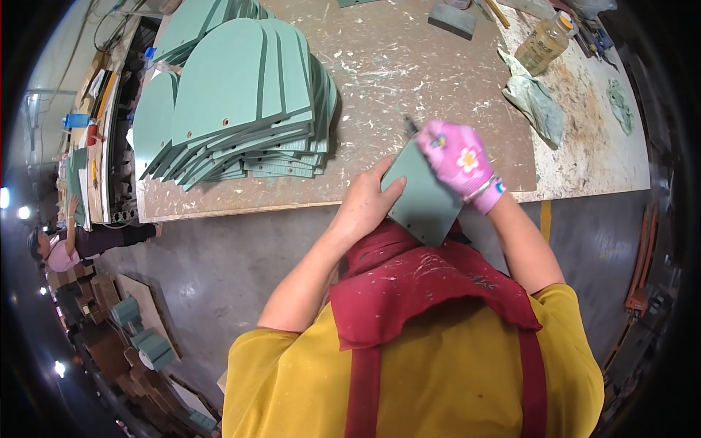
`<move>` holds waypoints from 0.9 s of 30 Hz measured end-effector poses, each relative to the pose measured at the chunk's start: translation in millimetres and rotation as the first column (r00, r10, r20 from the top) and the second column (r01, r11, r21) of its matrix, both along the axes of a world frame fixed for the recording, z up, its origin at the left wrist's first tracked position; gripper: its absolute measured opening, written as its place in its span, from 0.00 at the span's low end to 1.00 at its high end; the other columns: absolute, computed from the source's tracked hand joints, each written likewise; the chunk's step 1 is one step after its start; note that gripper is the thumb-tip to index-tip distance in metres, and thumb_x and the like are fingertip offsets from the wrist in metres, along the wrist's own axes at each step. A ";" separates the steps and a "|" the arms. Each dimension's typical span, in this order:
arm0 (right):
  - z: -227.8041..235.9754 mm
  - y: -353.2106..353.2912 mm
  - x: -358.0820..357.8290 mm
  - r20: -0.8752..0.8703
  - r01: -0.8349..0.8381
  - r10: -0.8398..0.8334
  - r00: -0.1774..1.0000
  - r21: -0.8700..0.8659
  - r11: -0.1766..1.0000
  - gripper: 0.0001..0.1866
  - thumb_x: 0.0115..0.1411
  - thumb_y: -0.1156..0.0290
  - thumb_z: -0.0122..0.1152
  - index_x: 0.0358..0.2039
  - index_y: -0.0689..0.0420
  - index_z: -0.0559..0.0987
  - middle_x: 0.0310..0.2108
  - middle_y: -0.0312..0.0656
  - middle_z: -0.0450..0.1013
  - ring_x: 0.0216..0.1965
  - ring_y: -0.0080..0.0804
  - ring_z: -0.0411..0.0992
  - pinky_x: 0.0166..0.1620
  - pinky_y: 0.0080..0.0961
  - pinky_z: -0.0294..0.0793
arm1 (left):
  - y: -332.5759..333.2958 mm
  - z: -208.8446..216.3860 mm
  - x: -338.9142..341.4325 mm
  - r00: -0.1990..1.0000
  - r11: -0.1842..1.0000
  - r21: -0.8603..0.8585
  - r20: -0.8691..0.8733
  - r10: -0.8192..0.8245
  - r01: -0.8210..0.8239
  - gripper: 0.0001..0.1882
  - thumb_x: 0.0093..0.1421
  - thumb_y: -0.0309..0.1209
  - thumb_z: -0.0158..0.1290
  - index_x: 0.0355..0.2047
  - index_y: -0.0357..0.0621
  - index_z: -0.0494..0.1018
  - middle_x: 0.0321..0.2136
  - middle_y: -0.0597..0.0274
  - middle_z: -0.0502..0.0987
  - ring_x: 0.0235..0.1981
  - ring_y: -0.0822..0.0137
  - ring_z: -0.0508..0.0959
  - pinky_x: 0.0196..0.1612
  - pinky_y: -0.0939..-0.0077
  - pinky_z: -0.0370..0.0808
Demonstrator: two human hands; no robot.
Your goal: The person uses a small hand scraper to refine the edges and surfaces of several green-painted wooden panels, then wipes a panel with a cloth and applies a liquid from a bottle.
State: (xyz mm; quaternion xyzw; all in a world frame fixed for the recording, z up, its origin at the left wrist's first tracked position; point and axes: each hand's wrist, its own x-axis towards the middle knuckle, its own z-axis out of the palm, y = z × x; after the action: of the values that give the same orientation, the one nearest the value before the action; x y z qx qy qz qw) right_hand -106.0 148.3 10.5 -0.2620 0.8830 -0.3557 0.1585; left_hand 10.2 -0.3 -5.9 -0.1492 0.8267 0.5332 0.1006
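A green flat panel (425,201) with small holes along its near edge is held tilted at the front edge of the table, against my apron. My bare left hand (365,201) grips its left side, thumb on the face. My right hand (458,159), in a pink glove with a flower on it, is closed at the panel's far upper edge. Just beyond its fingers a thin dark tip (411,126) sticks out; what it belongs to is hidden in the glove. To the left lies a fanned pile of green round-topped panels (234,80).
The brown worktable (380,80) is scuffed and paint-flecked. At the back right are a grey block (451,20), a bottle with an orange cap (544,44) and a crumpled cloth (537,106). Another person (62,248) works at the far left, near shelving.
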 end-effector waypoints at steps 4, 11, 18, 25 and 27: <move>-14.4 -2.4 5.8 -0.277 -0.100 0.134 0.951 0.134 0.986 0.10 0.59 0.64 0.50 0.27 0.56 0.75 0.23 0.51 0.72 0.26 0.51 0.72 0.31 0.42 0.70 | -0.4 7.9 -6.7 0.994 1.000 -0.014 0.104 -0.023 0.024 0.25 0.59 0.36 0.51 0.53 0.36 0.66 0.33 0.45 0.78 0.34 0.65 0.78 0.42 0.71 0.72; -2.6 -3.3 -0.5 -0.184 -0.051 0.077 0.980 0.145 0.988 0.10 0.58 0.64 0.52 0.27 0.56 0.75 0.23 0.51 0.72 0.26 0.52 0.71 0.30 0.42 0.71 | 3.7 7.9 -9.6 0.999 0.999 0.038 0.031 -0.014 0.012 0.24 0.58 0.36 0.51 0.52 0.34 0.67 0.34 0.43 0.78 0.38 0.61 0.79 0.43 0.72 0.71; -1.4 1.3 -5.3 -0.215 -0.088 0.103 0.971 0.079 0.993 0.11 0.58 0.63 0.51 0.28 0.56 0.76 0.22 0.51 0.72 0.25 0.53 0.72 0.29 0.44 0.70 | 2.3 -0.3 -8.1 0.999 0.998 0.064 0.020 0.027 -0.028 0.23 0.58 0.36 0.51 0.51 0.35 0.68 0.35 0.45 0.78 0.38 0.62 0.78 0.44 0.71 0.71; 5.5 3.1 7.0 -0.063 -0.071 0.063 0.996 -0.145 0.987 0.10 0.58 0.64 0.53 0.29 0.58 0.75 0.22 0.50 0.72 0.25 0.49 0.72 0.30 0.41 0.71 | -0.8 -8.4 -8.2 0.997 0.998 0.056 0.081 -0.003 -0.002 0.23 0.59 0.35 0.52 0.51 0.32 0.67 0.36 0.49 0.78 0.38 0.68 0.76 0.44 0.73 0.71; 6.4 14.3 -11.3 -0.045 0.079 -0.084 0.995 -0.109 0.991 0.11 0.59 0.64 0.54 0.28 0.59 0.75 0.18 0.47 0.68 0.22 0.46 0.71 0.28 0.36 0.70 | -1.0 -13.3 -7.2 0.999 0.992 0.121 0.030 0.035 -0.039 0.23 0.59 0.34 0.51 0.51 0.32 0.67 0.37 0.50 0.78 0.38 0.68 0.76 0.44 0.73 0.71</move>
State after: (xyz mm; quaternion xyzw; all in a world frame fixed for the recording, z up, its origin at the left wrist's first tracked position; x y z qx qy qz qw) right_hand -117.3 162.6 16.9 -0.2426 0.8763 -0.4022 0.1074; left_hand 3.1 -1.3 -19.2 -0.1656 0.7883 0.5821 0.1111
